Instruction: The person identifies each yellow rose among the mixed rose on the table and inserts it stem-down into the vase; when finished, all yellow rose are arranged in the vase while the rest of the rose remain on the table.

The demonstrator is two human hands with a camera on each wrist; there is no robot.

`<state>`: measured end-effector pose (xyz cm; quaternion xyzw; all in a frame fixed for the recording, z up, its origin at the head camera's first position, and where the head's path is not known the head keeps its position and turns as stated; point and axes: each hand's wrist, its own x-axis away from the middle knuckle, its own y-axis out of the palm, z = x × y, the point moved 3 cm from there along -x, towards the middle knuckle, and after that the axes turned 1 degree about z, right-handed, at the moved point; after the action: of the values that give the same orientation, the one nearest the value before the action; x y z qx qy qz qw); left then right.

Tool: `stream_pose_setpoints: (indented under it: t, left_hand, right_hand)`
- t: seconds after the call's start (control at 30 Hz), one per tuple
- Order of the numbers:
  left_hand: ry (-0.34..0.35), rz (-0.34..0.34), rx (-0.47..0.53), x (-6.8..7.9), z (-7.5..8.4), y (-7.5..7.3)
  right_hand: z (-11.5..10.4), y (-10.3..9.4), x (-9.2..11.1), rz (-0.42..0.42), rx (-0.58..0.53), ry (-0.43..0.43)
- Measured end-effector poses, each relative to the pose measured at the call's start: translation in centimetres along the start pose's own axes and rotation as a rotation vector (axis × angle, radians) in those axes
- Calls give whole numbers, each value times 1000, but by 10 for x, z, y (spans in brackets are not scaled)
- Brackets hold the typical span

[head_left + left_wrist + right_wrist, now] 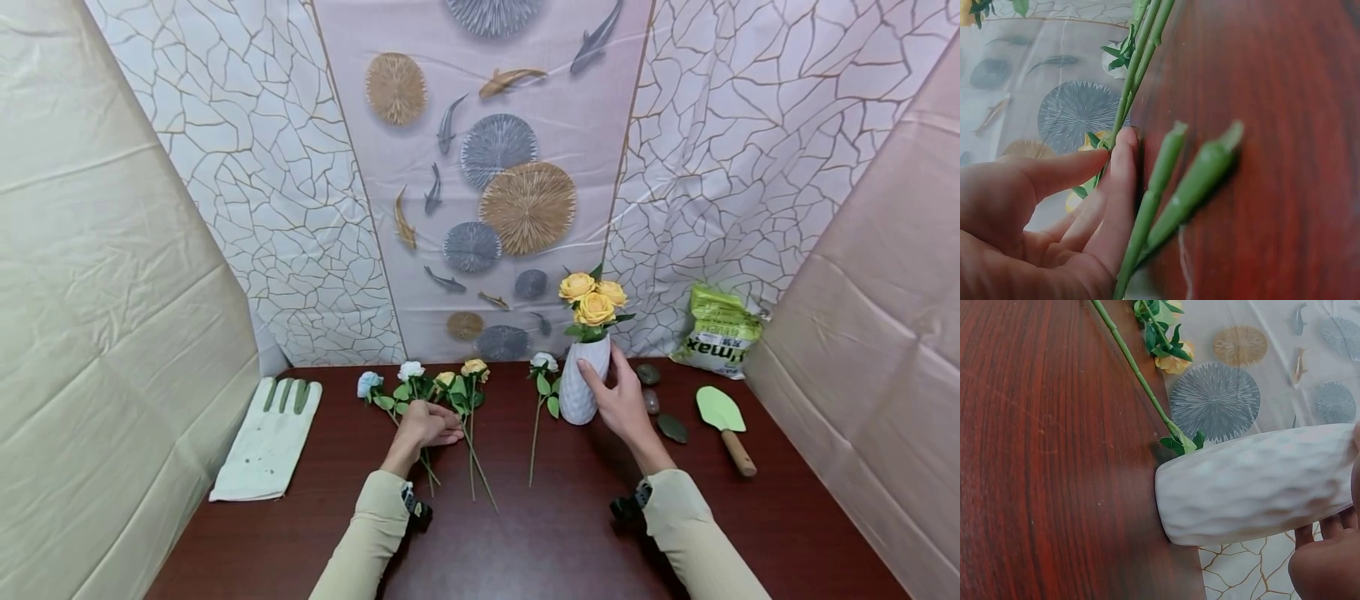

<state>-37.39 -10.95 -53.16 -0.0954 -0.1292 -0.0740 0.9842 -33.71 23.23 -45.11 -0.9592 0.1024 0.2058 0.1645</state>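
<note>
My left hand [427, 423] is low over several artificial flowers, its thumb and index finger pinching the green stem of a yellow rose [445, 379]. Another yellow rose [475, 367] lies just right of it, and a white rose [410, 371] and a pale blue rose [369, 383] to its left. Two cut stem ends [1163, 162] show beside the palm in the left wrist view. With my right hand [622, 400] I grip a white textured vase [581, 392] from its right side. Three yellow roses [595, 308] stand in the vase.
A single white rose [543, 361] lies left of the vase. To the right are dark stones [672, 428], a green trowel [720, 410] with a wooden handle, and a green-and-white bag [718, 333]. A white glove [268, 442] lies far left. Patterned cloth hangs behind the table.
</note>
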Motion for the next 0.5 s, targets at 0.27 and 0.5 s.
stream_pose_setpoints:
  t: [0.27,0.5]
  left_hand:
    - [-3,-36,33,-2,4,3]
    - [62,3,99,-1,21,1]
  right_hand:
    - [1,0,-1,6,14,-11]
    - [4,0,-1,11,4,-10]
